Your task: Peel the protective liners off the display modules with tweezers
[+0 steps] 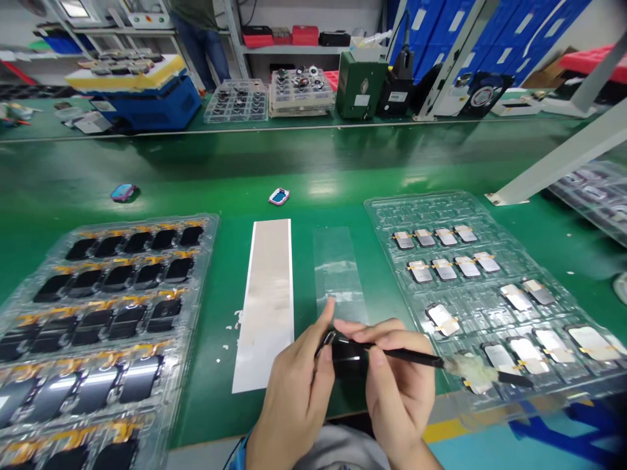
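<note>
My left hand [291, 385] grips a small black rectangular device [349, 358] by its edge, low and near the middle of the view. My right hand [396, 391] is shut on a slim black tool [406, 354], whose tip reaches the top of the device. A whitish fluffy wrap [473, 372] sits on the tool's far end, over the right tray. Left of my hands lies a long white strip [264, 303] on the green mat [313, 196], and a clear film strip [337, 271] lies just beyond them. The device's underside is hidden by my fingers.
A clear tray of black screens with orange tabs [147, 228] fills the left side. A clear tray of silver-backed parts [421, 212] lies to the right. Two small devices [279, 196] rest further along the mat. A standing person [200, 49] and shelves are behind the far bench.
</note>
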`<act>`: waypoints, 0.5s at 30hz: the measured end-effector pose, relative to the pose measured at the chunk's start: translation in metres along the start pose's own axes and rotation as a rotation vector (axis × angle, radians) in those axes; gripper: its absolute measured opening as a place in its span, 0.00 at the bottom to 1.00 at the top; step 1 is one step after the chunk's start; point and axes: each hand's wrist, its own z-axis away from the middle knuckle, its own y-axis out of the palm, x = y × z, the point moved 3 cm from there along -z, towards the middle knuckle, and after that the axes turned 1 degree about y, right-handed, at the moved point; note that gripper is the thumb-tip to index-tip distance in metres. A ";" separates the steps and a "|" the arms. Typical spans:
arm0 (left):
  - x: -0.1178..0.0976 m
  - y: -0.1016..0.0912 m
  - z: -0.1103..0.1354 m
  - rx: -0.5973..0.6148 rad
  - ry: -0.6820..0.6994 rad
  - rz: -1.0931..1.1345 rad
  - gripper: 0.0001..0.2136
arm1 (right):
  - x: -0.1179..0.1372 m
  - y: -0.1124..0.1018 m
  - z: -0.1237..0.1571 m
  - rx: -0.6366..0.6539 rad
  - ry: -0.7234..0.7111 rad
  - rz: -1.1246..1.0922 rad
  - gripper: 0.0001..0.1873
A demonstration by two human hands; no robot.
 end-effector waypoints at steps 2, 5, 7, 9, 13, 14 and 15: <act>-0.003 -0.001 0.002 -0.020 -0.029 0.043 0.24 | 0.006 -0.009 -0.004 0.040 -0.015 0.124 0.13; -0.007 0.002 0.005 -0.023 -0.148 0.185 0.25 | 0.019 -0.015 -0.009 0.254 0.081 0.410 0.10; -0.008 0.009 0.005 0.025 -0.228 0.279 0.28 | 0.030 -0.017 -0.012 0.395 0.170 0.502 0.08; -0.008 0.017 0.004 0.069 -0.254 0.352 0.34 | 0.043 -0.026 -0.018 0.425 0.190 0.537 0.03; -0.011 0.020 -0.005 -0.033 -0.175 0.458 0.41 | 0.064 -0.084 -0.042 0.183 0.093 0.906 0.08; -0.011 0.019 -0.007 -0.070 -0.171 0.470 0.41 | 0.066 -0.105 -0.049 0.097 0.088 1.071 0.09; -0.011 0.017 -0.009 -0.099 -0.178 0.476 0.40 | 0.066 -0.124 -0.056 0.055 0.108 1.233 0.10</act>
